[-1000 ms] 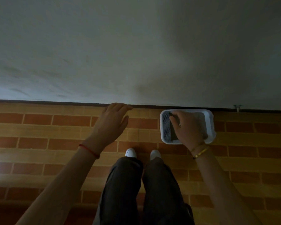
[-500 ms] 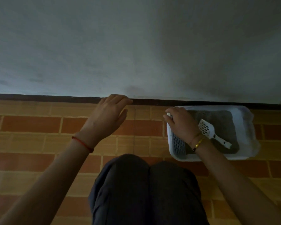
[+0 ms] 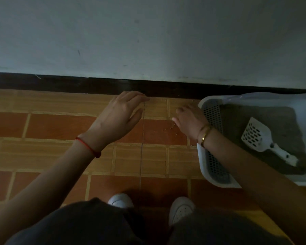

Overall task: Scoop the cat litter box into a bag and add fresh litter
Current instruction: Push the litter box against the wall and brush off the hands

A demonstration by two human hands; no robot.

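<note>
A white litter box (image 3: pixel 217 181) with a perforated left section sits on the floor at the right, against the wall. Grey litter (image 3: pixel 265 121) fills its main part, and a white slotted scoop (image 3: pixel 261 138) lies on that litter. My right hand (image 3: pixel 189 121) hovers just left of the box's left rim, fingers loosely spread, holding nothing. My left hand (image 3: pixel 120 117) floats further left over the tiles, fingers relaxed and empty. No bag is in view.
The tiled floor (image 3: pixel 60 156) of red and tan bricks meets a dark baseboard (image 3: pixel 78 84) under a pale wall. A few litter grains (image 3: pixel 170 127) lie near my right hand. My knees and white shoes (image 3: pixel 180 209) fill the bottom.
My right hand has come off the box's left rim and now sits beside it. The view has dropped closer to the floor, and the box has shifted toward the right edge.
</note>
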